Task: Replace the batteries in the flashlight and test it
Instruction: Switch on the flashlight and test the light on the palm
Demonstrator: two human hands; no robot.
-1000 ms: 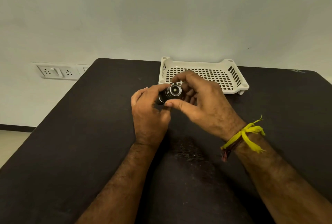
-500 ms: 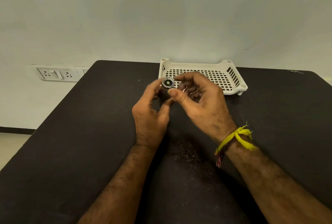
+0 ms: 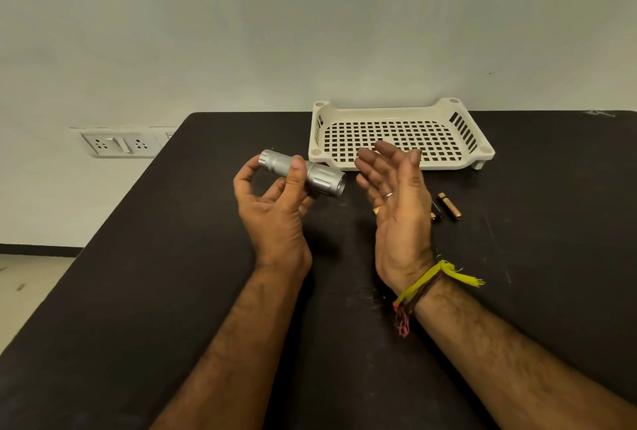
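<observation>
The silver flashlight is held above the black table, lying roughly level, its wider head end pointing toward the right hand and its tail end pointing away to the left. Just behind and to the right of the flashlight a cream perforated tray sits on the table against the far edge. To the right of the flashlight, beyond the right hand, a gold-coloured battery lies on the table; a second battery lies beside it, partly hidden by the right hand. Nothing lies between the flashlight head and the open palm.

The table surface is matt black with pale scuffs near the forearms. A plain light wall stands behind it, with a white socket plate to the left of the flashlight, beyond the table's edge.

The left hand grips the flashlight barrel, thumb over the top, fingers curled beneath. The right hand is spread open, palm facing the flashlight head, holding nothing and not touching it. Rings show on two fingers; a yellow thread band circles the wrist.
</observation>
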